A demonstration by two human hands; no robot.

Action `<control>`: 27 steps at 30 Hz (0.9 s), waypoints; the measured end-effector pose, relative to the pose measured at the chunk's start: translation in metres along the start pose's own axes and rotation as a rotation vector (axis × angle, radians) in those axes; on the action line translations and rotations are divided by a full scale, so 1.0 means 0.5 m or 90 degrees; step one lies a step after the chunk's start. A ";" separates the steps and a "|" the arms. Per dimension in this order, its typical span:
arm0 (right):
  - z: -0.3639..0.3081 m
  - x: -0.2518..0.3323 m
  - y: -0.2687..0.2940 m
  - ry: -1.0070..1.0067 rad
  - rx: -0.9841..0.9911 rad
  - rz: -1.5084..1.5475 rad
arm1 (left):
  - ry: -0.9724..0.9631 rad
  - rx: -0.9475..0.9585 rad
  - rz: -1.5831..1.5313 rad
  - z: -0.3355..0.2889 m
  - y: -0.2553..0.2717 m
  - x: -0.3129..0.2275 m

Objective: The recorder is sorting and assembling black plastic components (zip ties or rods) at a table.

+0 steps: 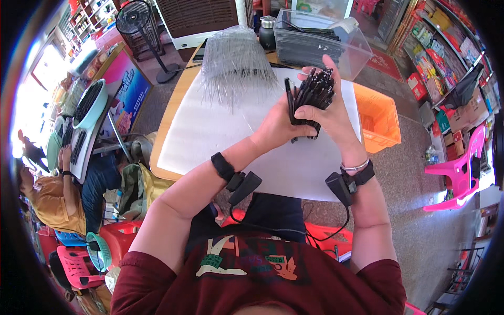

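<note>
Above the right part of the white-topped table (210, 142), both hands are around a thick bundle of thin black sticks (316, 94); their exact kind cannot be made out. My left hand (279, 124) is closed about the lower left side, its fingers mostly hidden behind the bundle. My right hand (336, 116) grips from the right, thumb across the front and fingertips reaching above the top. Most sticks stand upright and close together, while one at the left leans slightly apart. Left of the hands lies a heap of thin clear plastic sleeves (233, 58).
Behind the hands stands a clear plastic bin (362, 55) holding more black sticks, beside a dark flask (267, 35). An orange crate (386, 121) adjoins the table's right side. At the far left a co-worker (58, 202) handles black sticks near a pale basin (101, 107). A pink chair (462, 173) is at right.
</note>
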State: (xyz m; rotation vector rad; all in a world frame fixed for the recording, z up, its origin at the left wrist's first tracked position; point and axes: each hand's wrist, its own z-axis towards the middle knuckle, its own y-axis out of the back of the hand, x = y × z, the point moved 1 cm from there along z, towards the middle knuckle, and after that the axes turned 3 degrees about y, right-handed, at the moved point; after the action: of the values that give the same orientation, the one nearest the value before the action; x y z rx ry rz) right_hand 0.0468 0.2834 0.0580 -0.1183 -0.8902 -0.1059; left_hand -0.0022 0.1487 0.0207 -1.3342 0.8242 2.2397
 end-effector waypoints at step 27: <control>-0.020 -0.020 -0.006 -0.094 -0.153 -0.046 | 0.042 -0.061 0.075 -0.003 -0.051 0.007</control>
State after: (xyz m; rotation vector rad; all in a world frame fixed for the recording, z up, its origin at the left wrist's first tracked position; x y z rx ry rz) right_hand 0.0478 0.2792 0.0440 -0.3216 -1.0269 -0.2746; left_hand 0.0128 0.1666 0.0100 -1.4452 0.8484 2.3627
